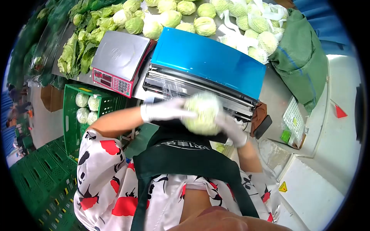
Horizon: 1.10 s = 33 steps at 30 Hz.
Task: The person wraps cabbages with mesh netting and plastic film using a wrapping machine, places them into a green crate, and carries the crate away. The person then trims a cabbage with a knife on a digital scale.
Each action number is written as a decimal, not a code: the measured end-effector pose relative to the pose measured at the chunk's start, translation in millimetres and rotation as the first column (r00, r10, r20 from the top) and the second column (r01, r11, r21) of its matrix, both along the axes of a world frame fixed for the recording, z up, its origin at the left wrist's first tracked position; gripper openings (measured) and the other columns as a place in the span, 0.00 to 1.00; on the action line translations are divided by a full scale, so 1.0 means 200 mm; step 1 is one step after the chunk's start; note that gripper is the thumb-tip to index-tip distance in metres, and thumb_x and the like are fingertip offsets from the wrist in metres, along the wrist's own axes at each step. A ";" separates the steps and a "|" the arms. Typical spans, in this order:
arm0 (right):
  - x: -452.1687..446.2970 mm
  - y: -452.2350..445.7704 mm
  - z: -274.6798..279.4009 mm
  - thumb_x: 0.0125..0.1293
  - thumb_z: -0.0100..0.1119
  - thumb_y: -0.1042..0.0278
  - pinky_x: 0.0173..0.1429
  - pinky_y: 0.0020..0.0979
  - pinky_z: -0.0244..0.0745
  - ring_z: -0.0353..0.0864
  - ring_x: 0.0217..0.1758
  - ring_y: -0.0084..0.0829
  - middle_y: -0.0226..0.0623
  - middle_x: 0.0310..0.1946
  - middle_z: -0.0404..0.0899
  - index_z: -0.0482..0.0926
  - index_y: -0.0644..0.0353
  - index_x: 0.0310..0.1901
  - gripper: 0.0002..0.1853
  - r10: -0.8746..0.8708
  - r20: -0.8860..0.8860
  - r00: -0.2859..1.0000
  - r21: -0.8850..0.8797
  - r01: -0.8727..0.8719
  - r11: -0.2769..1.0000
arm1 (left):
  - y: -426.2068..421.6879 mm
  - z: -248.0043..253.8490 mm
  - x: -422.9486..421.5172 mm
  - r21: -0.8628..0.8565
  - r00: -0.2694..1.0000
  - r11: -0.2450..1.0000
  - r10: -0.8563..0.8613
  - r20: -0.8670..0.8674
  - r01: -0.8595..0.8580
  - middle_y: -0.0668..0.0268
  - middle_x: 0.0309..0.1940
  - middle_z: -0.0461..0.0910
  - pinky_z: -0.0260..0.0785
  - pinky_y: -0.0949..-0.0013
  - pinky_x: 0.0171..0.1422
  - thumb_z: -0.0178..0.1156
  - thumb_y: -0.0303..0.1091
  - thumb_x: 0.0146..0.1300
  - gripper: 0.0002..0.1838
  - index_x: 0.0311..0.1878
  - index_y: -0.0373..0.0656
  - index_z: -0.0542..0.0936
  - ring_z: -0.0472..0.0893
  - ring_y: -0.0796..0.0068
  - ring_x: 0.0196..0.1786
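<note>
A round, pale green cabbage (202, 113) is up in the air between two gloved hands, close to the person's apron (185, 154) and just off the front edge of a blue-topped machine (210, 57). The left hand (169, 109) presses on one side of it and the right hand (232, 129) on the other, so the grip of both is closed around this one head. It's blurred, and from here I can't tell whether any film covers it.

Clear film (167, 86) glints over the near part of the machine, which sits on a metal surface (275, 86). Beside it stands a scale (119, 54) with nothing on its plate, and past that, on the left, there's a heap of leaves (83, 50).

As for how far things are along, I'd judge it's partway: at least four heads (82, 99) sit together inside a green crate (70, 134) at the left, with room around them. Many more loose cabbages (169, 19) lie behind the machine, outside the crate, and so do others in white netting (258, 24), next to a big green sack (300, 57). The one in hand is out of the crate too.
</note>
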State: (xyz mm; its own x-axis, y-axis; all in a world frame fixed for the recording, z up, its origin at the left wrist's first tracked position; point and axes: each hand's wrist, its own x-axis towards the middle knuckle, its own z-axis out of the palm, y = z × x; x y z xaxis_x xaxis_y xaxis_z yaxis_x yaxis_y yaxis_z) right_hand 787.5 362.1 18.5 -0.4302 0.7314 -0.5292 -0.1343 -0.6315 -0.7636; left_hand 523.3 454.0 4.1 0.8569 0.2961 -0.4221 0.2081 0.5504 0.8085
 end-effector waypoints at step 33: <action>-0.39 -0.89 -1.02 0.75 0.53 0.68 0.33 0.27 0.69 0.70 0.27 0.20 0.23 0.26 0.70 0.76 0.60 0.39 0.06 -0.465 0.073 0.882 -0.584 0.416 0.697 | -0.89 -0.85 -0.30 0.342 0.919 0.909 0.324 -0.225 -0.236 0.53 0.28 0.84 0.76 0.60 0.38 0.60 0.36 0.66 0.12 0.41 0.37 0.85 0.84 0.59 0.29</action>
State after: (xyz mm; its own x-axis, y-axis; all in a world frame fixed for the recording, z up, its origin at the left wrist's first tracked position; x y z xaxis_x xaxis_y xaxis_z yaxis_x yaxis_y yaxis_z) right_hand 709.6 183.2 -185.1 -0.1922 0.4208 -0.8866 -0.5492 -0.7948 -0.2582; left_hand 463.3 275.1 -165.6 0.5843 0.6567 -0.4767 0.3161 0.3569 0.8790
